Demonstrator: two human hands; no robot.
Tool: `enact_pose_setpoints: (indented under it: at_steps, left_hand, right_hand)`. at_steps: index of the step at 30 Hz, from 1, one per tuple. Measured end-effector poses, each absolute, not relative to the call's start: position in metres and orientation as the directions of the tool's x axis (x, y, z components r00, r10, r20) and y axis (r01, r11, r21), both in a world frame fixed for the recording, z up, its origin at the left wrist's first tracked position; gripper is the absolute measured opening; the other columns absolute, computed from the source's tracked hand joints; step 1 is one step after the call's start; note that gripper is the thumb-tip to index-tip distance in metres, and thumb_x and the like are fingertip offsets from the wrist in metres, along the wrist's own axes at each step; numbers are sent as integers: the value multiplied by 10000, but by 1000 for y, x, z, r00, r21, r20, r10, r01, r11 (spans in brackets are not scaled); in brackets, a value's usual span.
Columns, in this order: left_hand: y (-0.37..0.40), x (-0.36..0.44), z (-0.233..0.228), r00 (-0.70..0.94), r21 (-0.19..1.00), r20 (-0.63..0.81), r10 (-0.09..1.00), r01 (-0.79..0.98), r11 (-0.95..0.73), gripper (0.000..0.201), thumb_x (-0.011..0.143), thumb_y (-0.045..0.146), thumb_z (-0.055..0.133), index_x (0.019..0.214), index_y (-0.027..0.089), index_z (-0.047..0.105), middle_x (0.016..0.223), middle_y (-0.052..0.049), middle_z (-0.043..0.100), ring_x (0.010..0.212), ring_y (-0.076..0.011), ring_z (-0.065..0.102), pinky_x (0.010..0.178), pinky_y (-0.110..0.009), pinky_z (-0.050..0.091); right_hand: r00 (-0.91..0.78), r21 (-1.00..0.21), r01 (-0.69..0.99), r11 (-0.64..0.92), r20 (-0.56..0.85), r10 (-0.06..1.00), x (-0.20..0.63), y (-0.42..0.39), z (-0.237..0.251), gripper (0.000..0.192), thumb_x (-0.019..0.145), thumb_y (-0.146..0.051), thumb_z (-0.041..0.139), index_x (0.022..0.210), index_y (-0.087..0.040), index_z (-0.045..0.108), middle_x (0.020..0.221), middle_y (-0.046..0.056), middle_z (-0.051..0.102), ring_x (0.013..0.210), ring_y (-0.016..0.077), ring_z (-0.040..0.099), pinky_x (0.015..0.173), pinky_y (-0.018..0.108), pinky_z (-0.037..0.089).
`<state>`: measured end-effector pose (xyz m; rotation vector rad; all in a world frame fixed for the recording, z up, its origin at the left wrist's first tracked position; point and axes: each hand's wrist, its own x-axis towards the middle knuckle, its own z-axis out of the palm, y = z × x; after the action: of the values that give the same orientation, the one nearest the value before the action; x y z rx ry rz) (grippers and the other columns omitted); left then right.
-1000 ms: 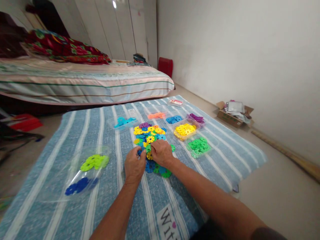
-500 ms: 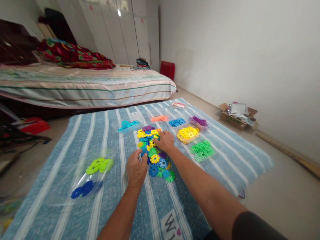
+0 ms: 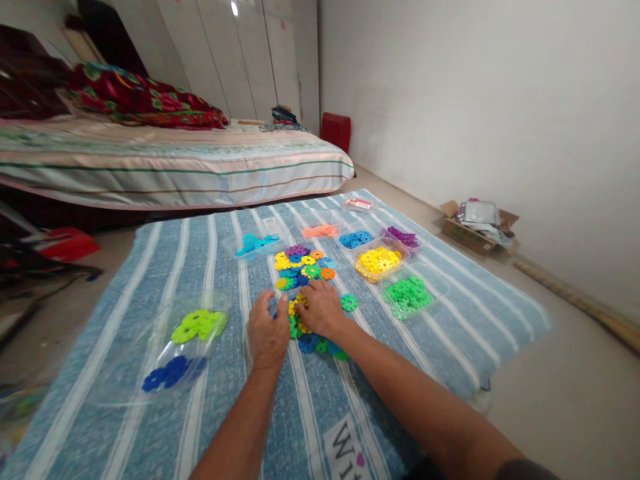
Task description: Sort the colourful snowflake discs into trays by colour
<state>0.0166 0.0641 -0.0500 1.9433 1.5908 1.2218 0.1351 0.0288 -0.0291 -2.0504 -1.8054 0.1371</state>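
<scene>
A loose heap of flower-shaped plastic discs point(image 3: 306, 267) in mixed colours lies on the striped blue cloth. At its left edge is my left hand point(image 3: 269, 328), fingers curled and thumb raised; a bit of blue shows by the thumb, but what the hand holds is hidden. My right hand point(image 3: 324, 308) reaches over the middle of the heap, its bent fingertips down among yellow discs point(image 3: 300, 303); whether one is pinched is hidden. Just right of this hand lies a single green disc point(image 3: 349, 303). More blue discs point(image 3: 308, 343) spread below the hands.
Clear trays hold sorted discs: yellow point(image 3: 379, 260), green point(image 3: 409, 295), blue point(image 3: 355, 240), purple point(image 3: 402, 236), orange point(image 3: 320, 231) and light blue point(image 3: 256, 245). At left, another holds lime point(image 3: 200, 325) and dark blue discs point(image 3: 173, 372). A cardboard box point(image 3: 470, 235) stands on the floor.
My right hand has moved down and slightly left, from the heap's upper right to its middle. A green disc now lies apart to its right. My left hand stays nearly in place.
</scene>
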Motion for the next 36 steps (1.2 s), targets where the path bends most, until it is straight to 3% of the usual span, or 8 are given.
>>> enact_pose_setpoints:
  at_steps: [5, 10, 13, 17, 24, 29, 36]
  left_hand:
    - [62, 13, -47, -25, 770, 334, 942, 583, -258, 380, 823, 432, 453, 1072, 178, 586, 1117, -82, 630, 1028, -220, 584, 918, -362, 457]
    - [58, 9, -51, -4, 758, 348, 937, 590, -279, 353, 836, 405, 445, 1077, 185, 579, 1118, -87, 633, 1048, -219, 580, 919, -369, 458]
    - [57, 7, -54, 3, 754, 348, 937, 594, -282, 330, 848, 403, 431, 1069, 202, 571, 1146, -82, 621, 1092, -212, 560, 944, -371, 443]
    - [55, 6, -55, 3, 776, 304, 953, 579, -249, 338, 854, 400, 420, 1082, 195, 560, 1166, -99, 610, 1113, -220, 547, 955, -395, 435]
    - [52, 3, -52, -28, 852, 231, 972, 488, -188, 386, 869, 414, 380, 1104, 163, 554, 1152, -108, 615, 1106, -215, 548, 965, -384, 427]
    - [51, 4, -53, -75, 891, 212, 974, 425, -161, 395, 871, 403, 372, 1115, 153, 555, 1153, -106, 616, 1096, -207, 551, 970, -362, 416]
    - [51, 3, -55, -89, 911, 196, 977, 386, -147, 425, 873, 427, 351, 1121, 153, 562, 1152, -100, 617, 1088, -200, 552, 978, -338, 398]
  right_hand:
    - [119, -340, 940, -32, 239, 964, 131, 30, -22, 222, 841, -352, 461, 895, -209, 622, 1005, 67, 607, 1013, 220, 486, 861, 365, 347]
    - [160, -323, 945, -49, 329, 931, 148, 67, -14, 318, 829, -390, 482, 1067, -210, 591, 1169, 92, 560, 1122, 246, 426, 929, 390, 312]
    - [227, -316, 940, -130, 292, 929, 159, 95, -15, 491, 808, -506, 489, 1197, -210, 523, 1268, 118, 493, 1179, 289, 381, 932, 434, 307]
    - [232, -330, 929, -170, 158, 960, 162, 112, -25, 575, 794, -595, 460, 1237, -230, 496, 1207, 117, 534, 1143, 296, 427, 892, 447, 338]
    - [68, -260, 965, -35, 119, 990, 140, 76, -30, 450, 811, -444, 504, 1221, -260, 506, 1122, 93, 582, 1071, 256, 494, 834, 370, 387]
    - [42, -185, 982, -35, 33, 999, 130, 66, -7, 313, 841, -429, 449, 1025, -250, 628, 1049, 86, 599, 970, 234, 543, 784, 342, 406]
    - [86, -216, 973, -76, 37, 996, 128, 143, -1, 535, 801, -587, 437, 1220, -263, 509, 1245, 93, 488, 1190, 282, 381, 916, 422, 340]
